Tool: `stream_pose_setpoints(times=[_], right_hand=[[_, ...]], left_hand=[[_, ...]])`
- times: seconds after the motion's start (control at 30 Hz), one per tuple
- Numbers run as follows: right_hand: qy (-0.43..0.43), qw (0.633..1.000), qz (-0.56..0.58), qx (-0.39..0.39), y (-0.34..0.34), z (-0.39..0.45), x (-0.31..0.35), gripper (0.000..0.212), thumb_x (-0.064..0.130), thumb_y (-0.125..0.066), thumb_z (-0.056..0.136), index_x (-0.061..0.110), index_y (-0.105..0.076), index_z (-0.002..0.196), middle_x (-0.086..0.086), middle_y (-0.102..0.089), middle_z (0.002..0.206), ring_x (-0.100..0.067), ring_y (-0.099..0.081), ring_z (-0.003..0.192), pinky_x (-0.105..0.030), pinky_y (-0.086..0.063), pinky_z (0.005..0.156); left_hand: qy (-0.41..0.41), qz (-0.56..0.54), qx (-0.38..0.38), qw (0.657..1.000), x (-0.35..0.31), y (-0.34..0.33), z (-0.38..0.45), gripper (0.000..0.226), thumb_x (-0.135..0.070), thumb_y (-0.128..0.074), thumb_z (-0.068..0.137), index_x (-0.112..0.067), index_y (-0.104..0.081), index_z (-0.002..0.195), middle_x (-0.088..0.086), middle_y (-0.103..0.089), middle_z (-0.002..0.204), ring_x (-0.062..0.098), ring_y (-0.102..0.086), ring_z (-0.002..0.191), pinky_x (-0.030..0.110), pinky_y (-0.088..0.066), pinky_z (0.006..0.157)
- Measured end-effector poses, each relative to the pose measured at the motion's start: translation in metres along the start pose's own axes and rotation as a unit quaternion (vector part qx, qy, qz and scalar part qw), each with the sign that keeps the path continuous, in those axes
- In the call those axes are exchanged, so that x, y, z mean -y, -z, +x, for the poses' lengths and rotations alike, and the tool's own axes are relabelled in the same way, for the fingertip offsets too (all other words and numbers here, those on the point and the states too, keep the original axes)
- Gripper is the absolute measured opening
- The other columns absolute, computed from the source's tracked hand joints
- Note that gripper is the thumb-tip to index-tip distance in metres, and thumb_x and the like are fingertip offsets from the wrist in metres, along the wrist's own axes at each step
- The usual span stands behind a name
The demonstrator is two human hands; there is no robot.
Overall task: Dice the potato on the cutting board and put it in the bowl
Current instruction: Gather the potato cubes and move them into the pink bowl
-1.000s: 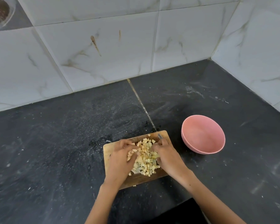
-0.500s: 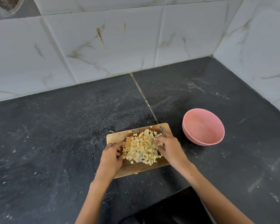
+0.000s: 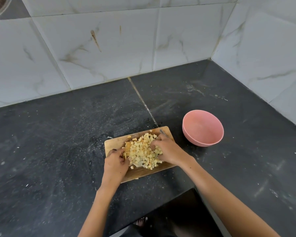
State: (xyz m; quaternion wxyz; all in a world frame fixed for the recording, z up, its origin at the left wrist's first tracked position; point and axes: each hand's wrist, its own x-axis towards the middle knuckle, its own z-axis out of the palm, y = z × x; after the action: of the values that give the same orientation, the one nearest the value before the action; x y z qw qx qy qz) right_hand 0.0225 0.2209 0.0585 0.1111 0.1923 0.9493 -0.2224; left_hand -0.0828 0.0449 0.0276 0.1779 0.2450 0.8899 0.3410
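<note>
Left hand (image 3: 115,164): I see it at the left near edge of the pile, fingers curled into the cubes; whether it grips any I cannot tell.
Right hand (image 3: 167,150): cupped over the right side of the pile, fingers bent into the pieces.
Diced potato (image 3: 142,152): heaped mid-board between my hands.
Cutting board (image 3: 115,142): on the dark table (image 3: 58,142).
Bowl (image 3: 202,128): pink, right of the board, nothing in it.
Progress: dicing looks done; gathering underway, the transfer not begun.
</note>
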Motion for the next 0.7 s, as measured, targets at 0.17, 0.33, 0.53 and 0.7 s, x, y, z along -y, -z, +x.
stream_pose_setpoints(times=[0.17, 0.33, 0.53, 0.7], right_hand=[[0.037, 0.999, -0.027, -0.011, 0.004, 0.004, -0.002, 0.018, 0.018, -0.066, 0.088, 0.017, -0.064, 0.106, -0.005, -0.047, 0.119, -0.020, -0.051, 0.110, -0.025, -0.040, 0.093], [0.006, 0.995, 0.084, -0.053, 0.005, 0.009, -0.008, 0.003, 0.011, -0.069, 0.085, 0.013, -0.067, 0.087, -0.004, -0.061, 0.110, -0.015, -0.054, 0.110, -0.033, -0.035, 0.110], [-0.012, 0.975, 0.209, -0.070, 0.026, 0.015, -0.007, 0.008, 0.009, -0.074, 0.081, 0.015, -0.073, 0.086, 0.002, -0.067, 0.108, -0.012, -0.058, 0.108, -0.034, -0.043, 0.102], [0.013, 0.987, 0.149, -0.051, 0.027, 0.025, 0.009, 0.018, 0.016, -0.078, 0.078, 0.021, -0.077, 0.095, 0.001, -0.072, 0.109, -0.009, -0.065, 0.098, -0.037, -0.045, 0.100]], left_hand=[[0.009, 0.003, -0.018, 1.000, -0.003, -0.005, -0.002, 0.043, -0.017, -0.067, 0.086, -0.011, -0.058, 0.128, 0.013, -0.058, 0.115, 0.010, -0.054, 0.073, 0.017, -0.038, 0.078], [0.021, 0.000, -0.027, 0.999, -0.003, -0.009, -0.005, 0.045, -0.020, -0.067, 0.087, -0.010, -0.057, 0.129, 0.013, -0.057, 0.117, 0.013, -0.060, 0.079, 0.019, -0.040, 0.078], [0.028, -0.031, -0.040, 0.998, -0.003, -0.011, -0.011, 0.042, -0.013, -0.067, 0.086, -0.007, -0.058, 0.127, 0.012, -0.057, 0.116, 0.012, -0.057, 0.085, 0.017, -0.043, 0.078], [0.034, -0.049, -0.047, 0.997, -0.002, -0.012, -0.012, 0.041, -0.008, -0.067, 0.085, -0.007, -0.059, 0.125, 0.013, -0.058, 0.118, 0.012, -0.058, 0.086, 0.014, -0.044, 0.076]])
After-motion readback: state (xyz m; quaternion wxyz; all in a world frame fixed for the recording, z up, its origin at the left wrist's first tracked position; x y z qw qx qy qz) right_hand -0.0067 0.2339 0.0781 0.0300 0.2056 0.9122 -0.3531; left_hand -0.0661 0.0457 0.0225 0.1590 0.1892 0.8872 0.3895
